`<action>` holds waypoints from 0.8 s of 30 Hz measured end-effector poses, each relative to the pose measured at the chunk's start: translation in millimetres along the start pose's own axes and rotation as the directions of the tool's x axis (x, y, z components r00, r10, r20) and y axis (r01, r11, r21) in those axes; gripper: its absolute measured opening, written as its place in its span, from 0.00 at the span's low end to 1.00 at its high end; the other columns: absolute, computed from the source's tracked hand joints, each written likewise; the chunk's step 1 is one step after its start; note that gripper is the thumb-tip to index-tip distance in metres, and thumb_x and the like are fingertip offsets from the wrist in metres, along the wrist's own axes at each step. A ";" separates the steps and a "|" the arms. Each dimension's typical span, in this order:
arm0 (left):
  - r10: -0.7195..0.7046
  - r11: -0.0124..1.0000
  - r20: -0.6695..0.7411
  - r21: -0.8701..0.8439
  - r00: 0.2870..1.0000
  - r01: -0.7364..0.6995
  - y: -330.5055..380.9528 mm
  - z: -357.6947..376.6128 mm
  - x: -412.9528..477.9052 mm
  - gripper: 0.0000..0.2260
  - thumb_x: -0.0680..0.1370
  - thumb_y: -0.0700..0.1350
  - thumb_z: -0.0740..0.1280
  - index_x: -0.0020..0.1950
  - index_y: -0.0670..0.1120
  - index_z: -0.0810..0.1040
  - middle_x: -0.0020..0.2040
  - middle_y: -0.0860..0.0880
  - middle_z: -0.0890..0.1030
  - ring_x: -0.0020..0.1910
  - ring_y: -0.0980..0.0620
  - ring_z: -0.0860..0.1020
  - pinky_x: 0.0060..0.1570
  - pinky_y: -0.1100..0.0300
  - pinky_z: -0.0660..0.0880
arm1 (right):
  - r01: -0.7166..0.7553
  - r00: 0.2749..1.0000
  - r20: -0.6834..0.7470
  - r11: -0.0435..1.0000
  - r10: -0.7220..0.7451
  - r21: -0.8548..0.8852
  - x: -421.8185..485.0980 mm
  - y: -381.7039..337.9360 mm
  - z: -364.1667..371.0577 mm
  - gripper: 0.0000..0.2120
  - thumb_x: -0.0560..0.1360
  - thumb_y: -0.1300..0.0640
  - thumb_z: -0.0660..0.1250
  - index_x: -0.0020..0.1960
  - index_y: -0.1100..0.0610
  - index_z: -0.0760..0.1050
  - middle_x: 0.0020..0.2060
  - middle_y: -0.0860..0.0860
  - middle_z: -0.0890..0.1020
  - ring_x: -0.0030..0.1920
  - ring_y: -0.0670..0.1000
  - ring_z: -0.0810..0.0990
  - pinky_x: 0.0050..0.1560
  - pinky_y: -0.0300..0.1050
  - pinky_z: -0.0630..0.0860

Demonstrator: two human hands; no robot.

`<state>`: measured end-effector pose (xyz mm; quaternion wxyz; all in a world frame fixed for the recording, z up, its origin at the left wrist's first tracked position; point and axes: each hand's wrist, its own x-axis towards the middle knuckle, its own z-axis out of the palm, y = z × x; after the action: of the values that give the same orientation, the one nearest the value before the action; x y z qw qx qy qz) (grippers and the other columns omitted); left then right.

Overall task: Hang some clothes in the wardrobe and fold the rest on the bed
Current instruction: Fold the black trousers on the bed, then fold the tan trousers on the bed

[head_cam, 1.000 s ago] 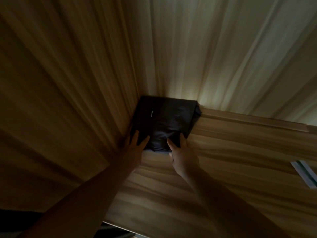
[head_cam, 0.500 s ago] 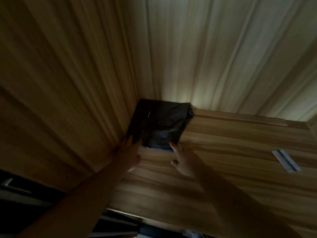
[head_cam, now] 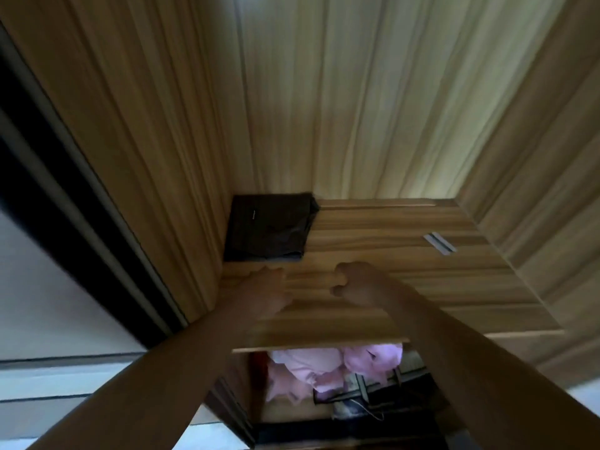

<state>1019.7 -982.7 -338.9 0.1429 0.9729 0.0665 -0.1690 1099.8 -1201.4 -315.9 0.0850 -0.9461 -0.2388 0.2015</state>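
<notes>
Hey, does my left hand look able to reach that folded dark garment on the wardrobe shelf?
Probably yes: the left hand is just short of the folded dark garment, with only bare shelf between them.

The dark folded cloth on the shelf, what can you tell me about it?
The dark folded garment is a flat, roughly square bundle of soft blackish fabric with a tiny pale mark on top. It lies on the wooden shelf, in the back left corner against the side wall. The left hand and right hand are near its front edge, not touching.
</notes>
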 end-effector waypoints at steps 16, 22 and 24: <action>0.646 0.728 0.206 0.123 0.735 -0.674 192.4 116.2 -173.7 0.18 0.76 0.56 0.68 0.61 0.46 0.79 0.58 0.47 0.80 0.60 0.46 0.78 0.54 0.59 0.72 | -0.660 0.676 -0.034 0.626 0.736 0.416 -421.7 52.2 149.3 0.18 0.77 0.44 0.65 0.67 0.43 0.74 0.64 0.48 0.79 0.64 0.54 0.77 0.58 0.49 0.75; 0.793 0.440 0.416 0.114 0.445 -0.891 311.2 187.8 -293.8 0.26 0.78 0.58 0.65 0.74 0.50 0.70 0.70 0.47 0.74 0.64 0.46 0.76 0.59 0.54 0.74 | -0.805 0.353 0.064 0.268 0.933 0.529 -604.7 35.1 238.6 0.21 0.76 0.42 0.65 0.66 0.46 0.74 0.61 0.51 0.80 0.61 0.54 0.78 0.56 0.47 0.75; 0.812 0.313 0.475 0.137 0.340 -0.940 338.5 216.4 -347.3 0.26 0.77 0.59 0.64 0.74 0.52 0.69 0.70 0.47 0.74 0.64 0.45 0.76 0.60 0.51 0.76 | -0.815 0.239 0.106 0.140 0.965 0.562 -666.0 12.8 273.4 0.20 0.76 0.42 0.65 0.66 0.48 0.75 0.61 0.51 0.81 0.61 0.56 0.78 0.58 0.48 0.75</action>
<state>688.4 -1397.6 -326.8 0.0247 0.8104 -0.5402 -0.2255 453.8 -1518.6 -339.5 0.2258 -0.8511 0.4559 0.1294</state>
